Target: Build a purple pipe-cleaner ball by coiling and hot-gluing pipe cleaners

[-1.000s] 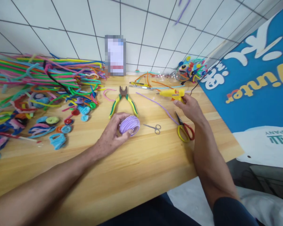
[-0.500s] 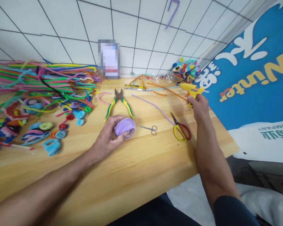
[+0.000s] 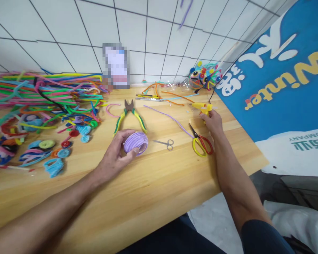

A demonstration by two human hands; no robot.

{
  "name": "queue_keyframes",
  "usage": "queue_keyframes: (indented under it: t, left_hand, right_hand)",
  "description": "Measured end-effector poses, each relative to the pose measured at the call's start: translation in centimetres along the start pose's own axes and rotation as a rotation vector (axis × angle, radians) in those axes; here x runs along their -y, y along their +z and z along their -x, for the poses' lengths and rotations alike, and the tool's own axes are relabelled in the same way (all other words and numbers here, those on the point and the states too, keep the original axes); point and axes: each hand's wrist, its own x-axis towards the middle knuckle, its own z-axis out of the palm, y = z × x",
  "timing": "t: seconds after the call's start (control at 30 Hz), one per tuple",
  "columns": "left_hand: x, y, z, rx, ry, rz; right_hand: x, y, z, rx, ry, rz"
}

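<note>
Wound from purple pipe cleaner, a hollow coil point(image 3: 136, 141) is held between the thumb and fingers of my left hand point(image 3: 119, 150), just over the wooden table. My right hand point(image 3: 213, 121) grips a yellow glue gun point(image 3: 202, 107) by its handle, its nozzle pointing left. Below that hand lie scissors with one yellow and one red handle point(image 3: 200, 143). A small pair of metal scissors point(image 3: 166, 144) rests between the two hands. Behind my left hand, pliers with green and yellow handles point(image 3: 129, 114) lie with their handles spread. A loose purple pipe cleaner point(image 3: 172, 119) stretches towards the larger scissors.
Many coloured pipe cleaners point(image 3: 42, 93) and small twisted pieces point(image 3: 54, 165) cover the table's left side. A blurred-out phone-like object point(image 3: 116, 67) leans on the tiled wall. Pens point(image 3: 148, 97), orange pipe cleaners point(image 3: 175, 96) and a bag of colourful bits point(image 3: 205, 76) lie at the back.
My right hand has drawn the glue gun back towards me and slightly left; its cord now shows behind it. My left hand keeps hold of the purple coil. The whole view has shifted slightly.
</note>
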Motion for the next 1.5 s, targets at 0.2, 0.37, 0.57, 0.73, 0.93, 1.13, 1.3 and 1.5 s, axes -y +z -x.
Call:
queue_keyframes:
  t: [0.2,0.37,0.57,0.73,0.93,1.13,1.3,1.5]
  left_hand:
    - [-0.4,-0.2,0.0,-0.018,-0.066,-0.003]
    - [-0.5,-0.5,0.1,-0.055,-0.085,-0.022]
    - [-0.2,-0.8,0.1,-0.099,-0.073,-0.056]
    - [-0.2,-0.6,-0.1,-0.103,-0.044,-0.083]
    - [-0.6,-0.3,-0.2,-0.112,-0.048,-0.05]
    - [-0.5,-0.4,-0.3,-0.125,-0.038,-0.039]
    - [-0.4,-0.3,-0.2,-0.11,-0.039,-0.036]
    - [0.0,-0.3,-0.2,-0.044,-0.007,-0.054]
  right_hand:
    - [-0.1,-0.1,-0.2,-0.04,0.148,0.132]
    - [-0.9,-0.2,-0.5,-0.093,0.068,0.035]
    - [-1.3,-0.7,-1.1,-0.195,-0.013,-0.025]
    - [1.8,-1.8,-0.5,-0.362,-0.084,-0.053]
    - [10.1,-0.7,2.4,-0.22,-0.176,-0.124]
    - [14.9,3.8,7.3,0.272,-0.349,0.057]
    - [14.2,5.0,9.1,0.352,-0.406,0.058]
    - [12.6,4.9,8.7,0.26,-0.461,-0.018]
